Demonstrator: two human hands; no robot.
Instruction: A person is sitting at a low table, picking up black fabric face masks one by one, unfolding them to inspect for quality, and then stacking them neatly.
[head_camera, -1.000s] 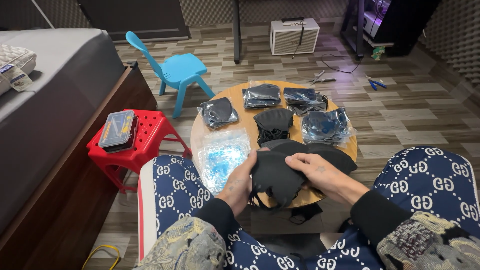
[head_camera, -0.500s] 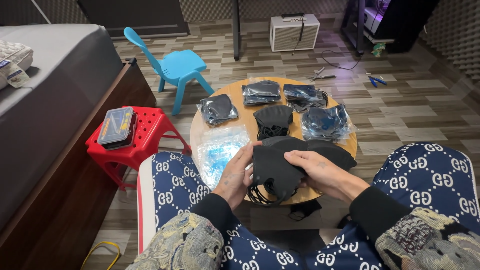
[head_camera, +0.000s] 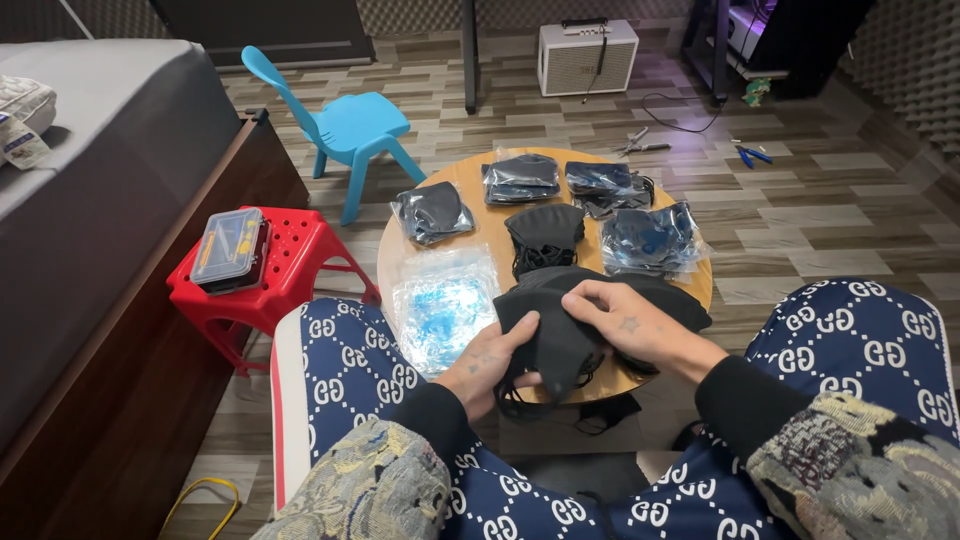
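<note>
Over the near edge of a round wooden table (head_camera: 480, 195), both my hands hold a bunch of black face masks (head_camera: 560, 335). My left hand (head_camera: 490, 365) grips the bunch from below and the left. From the right, my right hand (head_camera: 625, 325) pinches the top mask with its fingertips. Ear loops hang under the bunch. Just beyond it lies a loose stack of black masks (head_camera: 545, 232). A pile of empty clear plastic bags (head_camera: 445, 300) rests at the table's left near edge.
Several clear bags of black masks (head_camera: 522, 178) lie across the far half of the table. A red plastic stool (head_camera: 290, 270) with a small case stands left, a blue child's chair (head_camera: 350, 125) behind it. A bed (head_camera: 90, 200) runs along the left. Pliers (head_camera: 745, 153) lie on the floor.
The view has tilted slightly. My hands have shifted on the mask bunch, with the right fingers now pinching the top mask nearer the middle.
</note>
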